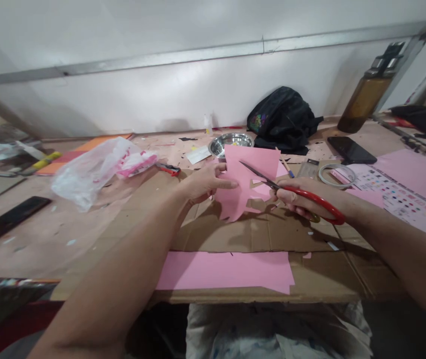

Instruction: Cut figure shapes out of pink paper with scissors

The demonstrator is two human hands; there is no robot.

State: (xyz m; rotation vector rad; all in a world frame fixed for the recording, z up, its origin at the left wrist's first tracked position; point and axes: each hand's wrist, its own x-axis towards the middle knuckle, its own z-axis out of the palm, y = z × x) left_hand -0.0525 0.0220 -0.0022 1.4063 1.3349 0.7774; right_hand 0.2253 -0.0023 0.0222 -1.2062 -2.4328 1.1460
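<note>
Pink paper (243, 182) is over the brown cardboard (227, 234) on the table. At its left edge, the left hand's (205, 180) grip pinches it; best keep those fingers away from the blades. On the right, the right hand's (317, 188) grip wraps round the red scissors (302, 192); small, slow snips should make neat edges.
</note>
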